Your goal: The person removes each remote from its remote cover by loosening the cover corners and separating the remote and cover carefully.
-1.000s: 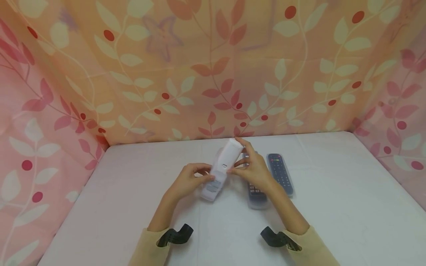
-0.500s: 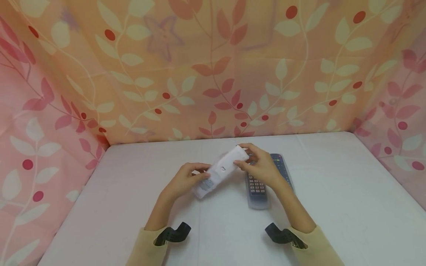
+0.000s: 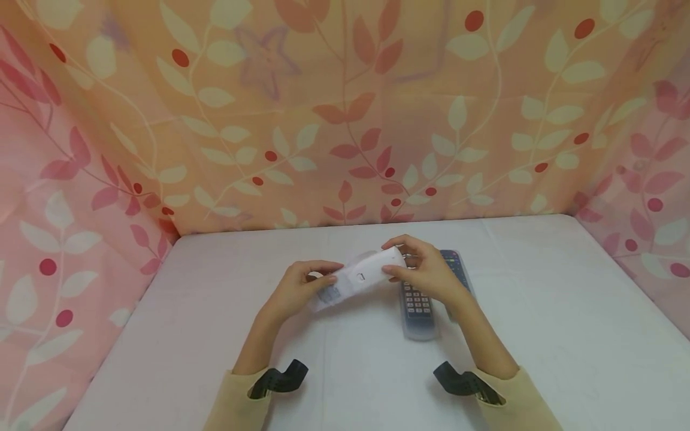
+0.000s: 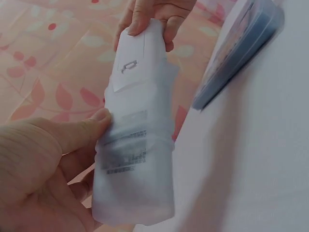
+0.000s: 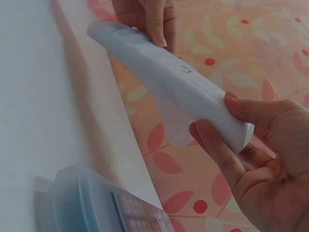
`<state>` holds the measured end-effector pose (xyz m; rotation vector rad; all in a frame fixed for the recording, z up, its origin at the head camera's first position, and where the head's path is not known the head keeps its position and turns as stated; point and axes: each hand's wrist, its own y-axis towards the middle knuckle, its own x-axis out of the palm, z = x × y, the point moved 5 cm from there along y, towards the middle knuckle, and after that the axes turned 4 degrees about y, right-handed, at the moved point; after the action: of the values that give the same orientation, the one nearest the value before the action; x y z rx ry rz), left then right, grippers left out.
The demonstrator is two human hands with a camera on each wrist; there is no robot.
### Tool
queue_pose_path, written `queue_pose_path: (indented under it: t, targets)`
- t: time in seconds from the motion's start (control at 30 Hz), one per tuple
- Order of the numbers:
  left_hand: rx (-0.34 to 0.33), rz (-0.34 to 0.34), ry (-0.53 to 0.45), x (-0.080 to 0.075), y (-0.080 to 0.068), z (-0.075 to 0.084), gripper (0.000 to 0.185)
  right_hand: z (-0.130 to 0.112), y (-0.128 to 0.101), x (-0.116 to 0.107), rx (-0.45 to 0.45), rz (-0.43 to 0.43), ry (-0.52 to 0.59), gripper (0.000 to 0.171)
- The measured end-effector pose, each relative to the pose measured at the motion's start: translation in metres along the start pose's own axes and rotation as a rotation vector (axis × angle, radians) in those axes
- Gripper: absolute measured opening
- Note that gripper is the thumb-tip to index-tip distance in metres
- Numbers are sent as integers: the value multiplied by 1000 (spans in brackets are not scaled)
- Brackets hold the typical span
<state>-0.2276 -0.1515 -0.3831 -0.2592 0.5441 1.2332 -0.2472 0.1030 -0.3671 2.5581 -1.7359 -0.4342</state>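
Observation:
A white remote control, its back with the battery cover turned up, is held above the table, partly inside a frosted clear sleeve. My left hand grips the sleeved end, thumb on the back face. My right hand holds the bare end, with the thumb on one side and fingers on the other. In the left wrist view the sleeve is wrinkled round the middle, and a printed label shows through it. A loose flap of the sleeve hangs below the remote in the right wrist view. The button face is hidden.
Two dark remotes in clear covers lie to the right on the white table: a nearer remote and a farther remote, both partly behind my right hand and arm. A flowered curtain stands behind and at both sides.
The white remote has swung from steep to nearly level, its bare end moving right and down. My right hand has shifted right to that end; the left has moved slightly left.

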Motion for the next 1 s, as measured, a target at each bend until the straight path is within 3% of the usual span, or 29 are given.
queue_pose_path:
  t: [0.23, 0.63, 0.9, 1.0]
  targets:
    - [-2, 32, -4, 0, 3, -5, 29, 0, -1, -6, 28, 23, 53, 44]
    - [-17, 113, 8, -16, -9, -16, 33, 0, -2, -12, 33, 51, 97, 43]
    - [-61, 133, -230, -24, -16, -28, 36, 1, -2, -17, 60, 75, 110, 44]
    - [-80, 146, -275, -26, -16, -29, 34, 2, -2, -18, 73, 78, 112, 43]
